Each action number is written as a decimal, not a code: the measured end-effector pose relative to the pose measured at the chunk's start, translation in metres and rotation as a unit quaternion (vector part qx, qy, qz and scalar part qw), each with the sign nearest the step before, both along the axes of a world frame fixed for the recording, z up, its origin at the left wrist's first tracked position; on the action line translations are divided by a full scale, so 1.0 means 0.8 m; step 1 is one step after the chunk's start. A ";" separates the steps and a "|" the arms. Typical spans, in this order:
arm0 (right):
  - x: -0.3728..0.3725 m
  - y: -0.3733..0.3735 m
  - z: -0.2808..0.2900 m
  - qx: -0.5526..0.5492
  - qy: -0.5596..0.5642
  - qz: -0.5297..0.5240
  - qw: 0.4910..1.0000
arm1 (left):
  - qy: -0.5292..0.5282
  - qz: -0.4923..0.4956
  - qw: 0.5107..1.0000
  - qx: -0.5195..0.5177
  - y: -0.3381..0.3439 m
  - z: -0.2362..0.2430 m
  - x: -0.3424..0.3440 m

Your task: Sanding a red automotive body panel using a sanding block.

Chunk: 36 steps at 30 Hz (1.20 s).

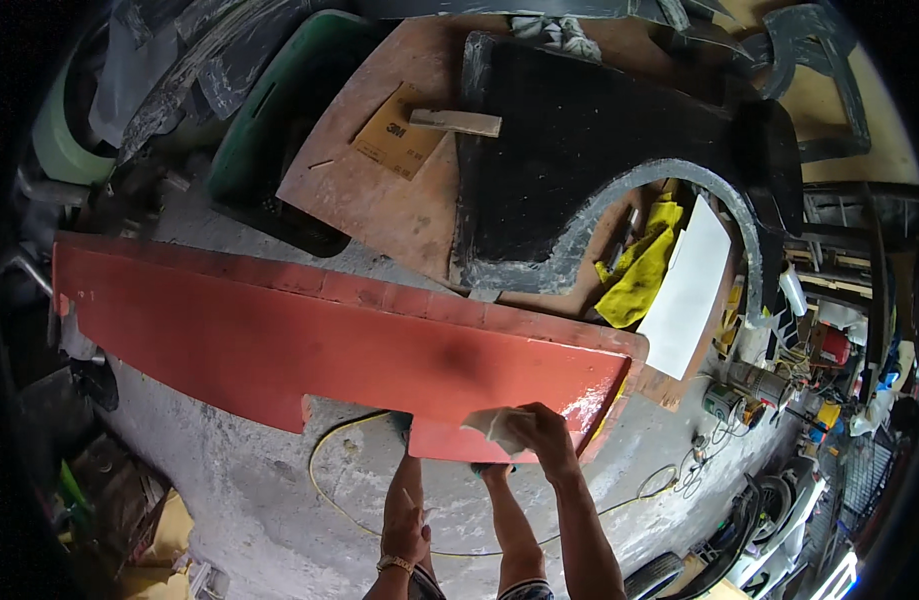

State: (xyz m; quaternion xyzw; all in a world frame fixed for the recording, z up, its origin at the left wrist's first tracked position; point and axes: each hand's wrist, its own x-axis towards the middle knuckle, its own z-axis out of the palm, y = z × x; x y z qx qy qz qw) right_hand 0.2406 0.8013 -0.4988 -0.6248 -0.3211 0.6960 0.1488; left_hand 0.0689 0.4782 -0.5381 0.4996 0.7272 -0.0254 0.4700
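A long, glossy red painted panel stretches across the middle of the head view, raised above the floor. Over its near right end my right hand pinches a crumpled whitish cloth. The cloth hangs just above or against the red surface; I cannot tell whether it touches. Lower and to the left, my left hand hangs in front of my leg, away from the panel, with a bracelet or watch at the wrist. Its fingers look curled, with a small pale scrap showing near them that I cannot identify.
Beyond the panel lies a black wheel-arch panel on a brown board with sandpaper and a wooden block. Nearby are a yellow cloth, a white sheet, a green bin and a floor hose. Cans stand right.
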 end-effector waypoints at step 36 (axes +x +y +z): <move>0.042 0.002 0.018 -0.007 -0.073 -0.095 0.993 | -0.015 -0.013 1.000 -0.019 0.026 0.011 -0.002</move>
